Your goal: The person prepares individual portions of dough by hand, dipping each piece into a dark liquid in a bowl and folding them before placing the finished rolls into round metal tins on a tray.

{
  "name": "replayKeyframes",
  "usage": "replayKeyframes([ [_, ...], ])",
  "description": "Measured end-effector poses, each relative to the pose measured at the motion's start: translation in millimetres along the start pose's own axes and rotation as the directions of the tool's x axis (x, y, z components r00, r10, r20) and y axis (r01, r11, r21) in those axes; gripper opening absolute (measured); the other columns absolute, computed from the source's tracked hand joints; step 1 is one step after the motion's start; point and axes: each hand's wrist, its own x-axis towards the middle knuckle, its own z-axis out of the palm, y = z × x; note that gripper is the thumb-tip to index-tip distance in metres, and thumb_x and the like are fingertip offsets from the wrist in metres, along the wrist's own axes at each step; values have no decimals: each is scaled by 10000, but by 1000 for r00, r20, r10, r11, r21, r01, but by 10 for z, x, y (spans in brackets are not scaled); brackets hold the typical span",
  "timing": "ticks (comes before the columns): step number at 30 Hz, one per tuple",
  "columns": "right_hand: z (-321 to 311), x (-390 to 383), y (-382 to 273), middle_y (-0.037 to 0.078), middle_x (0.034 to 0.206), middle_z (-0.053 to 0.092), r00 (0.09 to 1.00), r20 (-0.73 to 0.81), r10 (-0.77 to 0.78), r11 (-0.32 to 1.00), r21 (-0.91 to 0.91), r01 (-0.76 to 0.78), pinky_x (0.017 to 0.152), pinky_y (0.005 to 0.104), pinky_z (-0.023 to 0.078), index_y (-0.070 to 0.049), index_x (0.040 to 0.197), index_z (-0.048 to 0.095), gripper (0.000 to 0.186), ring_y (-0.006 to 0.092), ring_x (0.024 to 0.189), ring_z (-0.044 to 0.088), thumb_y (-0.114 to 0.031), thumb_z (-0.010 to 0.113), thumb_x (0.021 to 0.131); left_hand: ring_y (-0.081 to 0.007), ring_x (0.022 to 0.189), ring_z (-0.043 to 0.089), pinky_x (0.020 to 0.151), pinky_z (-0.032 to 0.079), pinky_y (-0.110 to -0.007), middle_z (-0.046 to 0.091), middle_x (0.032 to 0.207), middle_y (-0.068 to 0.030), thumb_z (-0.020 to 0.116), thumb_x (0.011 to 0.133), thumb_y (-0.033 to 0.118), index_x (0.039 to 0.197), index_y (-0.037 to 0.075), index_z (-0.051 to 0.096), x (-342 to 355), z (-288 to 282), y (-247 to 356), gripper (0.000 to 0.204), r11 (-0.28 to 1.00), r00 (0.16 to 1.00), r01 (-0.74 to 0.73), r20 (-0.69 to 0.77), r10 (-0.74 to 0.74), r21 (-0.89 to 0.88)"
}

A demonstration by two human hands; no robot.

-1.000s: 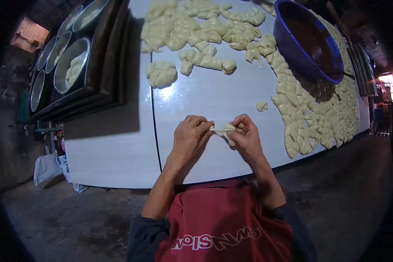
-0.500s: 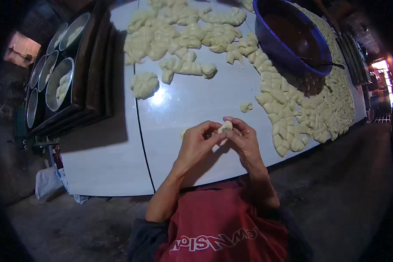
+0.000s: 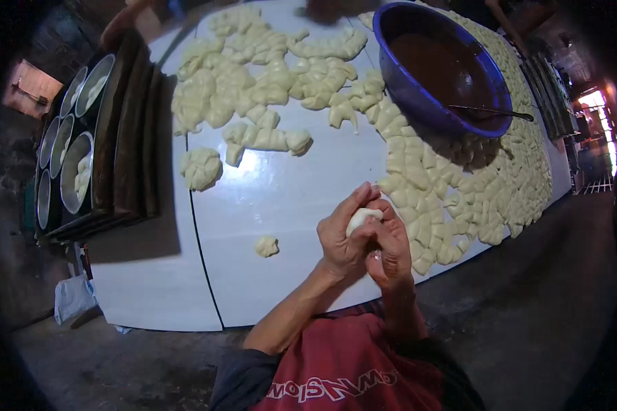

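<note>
White counter (image 3: pixel 144 291) in a dim room, left hand (image 3: pixel 339 233) and right hand (image 3: pixel 393 245) meeting near the middle, grip of both pressed around a dough lump (image 3: pixel 362 220) above the surface, small piece (image 3: pixel 267 246) to their left, massed dough (image 3: pixel 487 205) right, blue basin (image 3: pixel 408 89) far right, tins (image 3: pixel 68 195) left.

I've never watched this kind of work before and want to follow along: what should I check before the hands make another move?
1. Lump held between left hand and right hand: ok.
2. Lump's underside closed: cannot tell, fingers hide it.
3. Small piece apart on the table: ok.
4. Hands clear of the dough spread: cannot tell, they overlap in view.
5. Bowl away from both hands: ok.
</note>
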Motion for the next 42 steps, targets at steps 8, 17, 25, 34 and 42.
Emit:
replayKeyframes([
  [8,-546,550,-377,35,986,620,999,40,8,959,283,-19,809,252,518,-60,1113,538,164,124,902,624,-150,571,980,-256,1224,546,1035,432,-333,548,1358,-194,677,906,101,1521,-19,239,140,588,-215,765,909,914,398,-27,-404,-124],
  [17,-754,1092,-1200,31,968,619,973,-65,-223,962,149,230,790,294,568,-78,1132,530,183,133,893,654,-172,567,979,-287,1266,512,976,479,-353,417,1476,-175,617,949,317,1480,35,367,686,501,-126,651,878,894,446,115,-432,-174],
  [25,-769,962,-865,78,1000,660,998,50,26,991,133,-33,776,292,561,-60,1176,515,310,160,900,663,-47,649,897,-77,816,594,756,475,-228,673,869,-7,615,993,234,1056,-25,685,943,395,-241,276,733,743,669,140,-654,-121],
  [34,-804,867,-728,78,1035,653,978,-104,-184,982,27,187,841,274,539,-55,1151,534,271,137,931,656,-36,661,912,-106,877,602,795,483,-258,671,959,-49,629,978,190,1066,-26,660,835,458,-276,236,892,891,450,-46,-451,-42],
  [42,-556,777,-717,20,963,616,994,-70,-82,972,215,95,746,228,520,-73,1180,548,248,104,827,616,-135,621,951,-248,1282,519,1059,416,-365,538,1387,-190,689,911,380,1429,-63,409,652,943,-489,737,990,994,70,92,-59,-122],
])
